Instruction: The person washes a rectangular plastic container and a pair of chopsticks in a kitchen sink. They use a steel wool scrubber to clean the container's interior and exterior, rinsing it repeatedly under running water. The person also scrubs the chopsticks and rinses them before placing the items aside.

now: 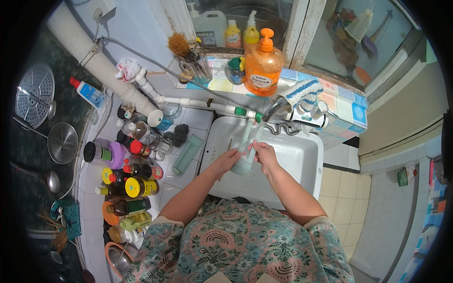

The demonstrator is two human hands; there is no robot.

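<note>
Over the white sink [307,165], both of my hands are closed on a long, narrow, pale green plastic case [242,167]. My left hand [228,159] grips its left side, and my right hand [265,154] holds the right side with the fingers bent in. The case lies lengthwise away from me, its far end just below the metal faucet [273,109]. Whether water is running cannot be made out. A thin, dark, stick-like thing [230,144] rests in the sink beyond my left hand. Another long green plastic piece [187,154] lies on the tiled counter to the left.
Several sauce bottles and jars [141,187] crowd the left counter, near a dark scouring pad [177,135]. An orange pump bottle [264,66] stands on the ledge behind the sink. A striped cloth [303,93] hangs over the faucet. White pipes [188,101] run along the wall.
</note>
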